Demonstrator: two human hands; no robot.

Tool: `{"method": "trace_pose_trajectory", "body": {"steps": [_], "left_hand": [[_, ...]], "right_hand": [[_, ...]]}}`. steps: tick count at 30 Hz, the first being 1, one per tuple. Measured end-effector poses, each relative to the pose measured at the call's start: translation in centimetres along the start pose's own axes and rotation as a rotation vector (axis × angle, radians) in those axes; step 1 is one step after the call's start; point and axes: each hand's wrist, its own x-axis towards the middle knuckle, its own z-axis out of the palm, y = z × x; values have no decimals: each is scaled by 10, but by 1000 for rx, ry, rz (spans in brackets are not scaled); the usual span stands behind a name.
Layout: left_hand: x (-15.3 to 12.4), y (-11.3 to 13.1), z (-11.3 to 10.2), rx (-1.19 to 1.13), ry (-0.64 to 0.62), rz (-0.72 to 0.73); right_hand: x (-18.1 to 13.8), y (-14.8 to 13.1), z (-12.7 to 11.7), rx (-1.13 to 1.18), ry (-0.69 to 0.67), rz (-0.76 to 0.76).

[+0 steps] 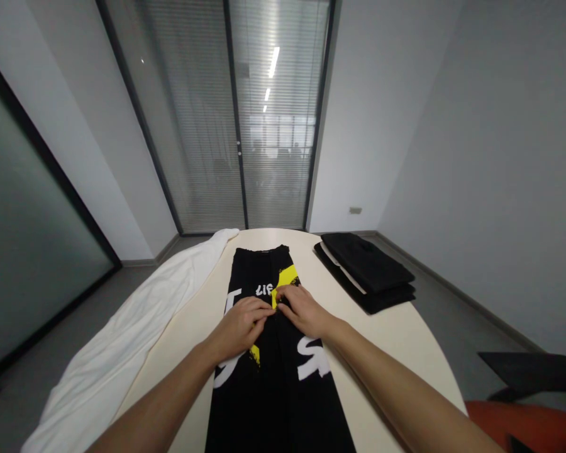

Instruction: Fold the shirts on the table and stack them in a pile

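Note:
A long black garment with white lettering and yellow patches lies flat down the middle of the table. Its far end has a gathered, band-like edge, and its near end runs out of the picture. My left hand rests on the garment's centre, fingers drawn together and pinching at the cloth. Close against it, my right hand bends its thumb and fingers in at the same centre line beside the yellow patch. The two sets of fingertips nearly touch, and the pinched bit of cloth is mostly covered by them.
The pale oval table carries a stack of folded dark clothes at the back right. White cloth drapes over its left edge. An orange-red chair stands at the lower right. Beyond is a glass door with blinds.

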Motion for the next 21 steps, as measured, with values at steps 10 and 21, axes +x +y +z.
{"method": "trace_pose_trajectory", "body": {"steps": [10, 21], "left_hand": [[-1, 6, -4, -1, -34, -45], [-5, 5, -6, -92, -110, 38]], "right_hand": [[-4, -5, -4, -77, -99, 25], [21, -9, 6, -261, 5, 102]]}}
